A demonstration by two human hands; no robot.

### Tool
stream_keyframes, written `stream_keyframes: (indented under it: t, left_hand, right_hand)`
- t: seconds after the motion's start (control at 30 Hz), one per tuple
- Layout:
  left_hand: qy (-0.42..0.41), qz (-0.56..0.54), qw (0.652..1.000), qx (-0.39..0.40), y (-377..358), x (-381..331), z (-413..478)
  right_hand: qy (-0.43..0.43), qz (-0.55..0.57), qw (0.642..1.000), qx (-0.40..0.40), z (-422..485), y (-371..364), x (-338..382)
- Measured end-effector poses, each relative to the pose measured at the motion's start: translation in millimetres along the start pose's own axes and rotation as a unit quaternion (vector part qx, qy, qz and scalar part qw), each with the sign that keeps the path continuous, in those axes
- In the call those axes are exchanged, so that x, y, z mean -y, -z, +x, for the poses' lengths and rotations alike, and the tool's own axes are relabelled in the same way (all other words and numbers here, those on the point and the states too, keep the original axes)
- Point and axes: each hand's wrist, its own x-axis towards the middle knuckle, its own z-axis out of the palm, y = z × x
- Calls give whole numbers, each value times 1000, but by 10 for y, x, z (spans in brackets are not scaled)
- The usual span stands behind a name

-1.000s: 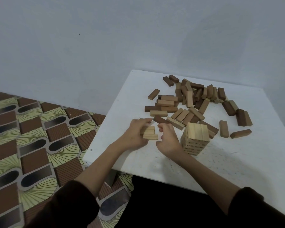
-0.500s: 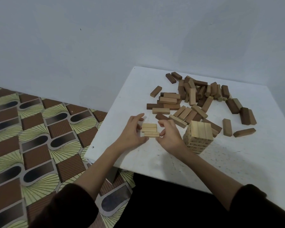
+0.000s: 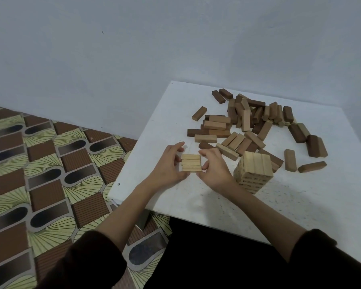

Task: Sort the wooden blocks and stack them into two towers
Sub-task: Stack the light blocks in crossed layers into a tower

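Three pale blocks, the row of light blocks, lie flat side by side near the left front corner of the bench. A second ago they sat uneven between the fingers, one partly riding on another; they are now squared into a tidy layer. Left hand brackets the row's left ends, forefinger curved past the far block and thumb at the near one. Right hand does the same at the right ends. Each grip is curled narrowly onto the row, pinching it endwise, with nothing else held. The blocks rest on the bench, not lifted. The light tower stands just right of the right hand, several layers tall, its top layer of three running away from the viewer. The loose pile of mixed pale and dark blocks lies beyond, still unsorted. Judgement: this row is a prepared layer, either the base of a second stack or the next course for the standing tower. Most of the sorting remains, and no dark tower is visible yet. Patterned floor to the left.
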Motion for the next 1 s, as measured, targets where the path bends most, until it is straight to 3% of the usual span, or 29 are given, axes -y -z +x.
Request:
stream_keyframes:
  t: [0.73,1.0]
  left_hand:
    - [24,-13,1000,11,53,-48,52]
    - [-53,-98,993,-40,446,-448,99]
  right_hand:
    - [30,-2,999,27,9,43,55]
    - [125,-27,990,-61,22,335,453]
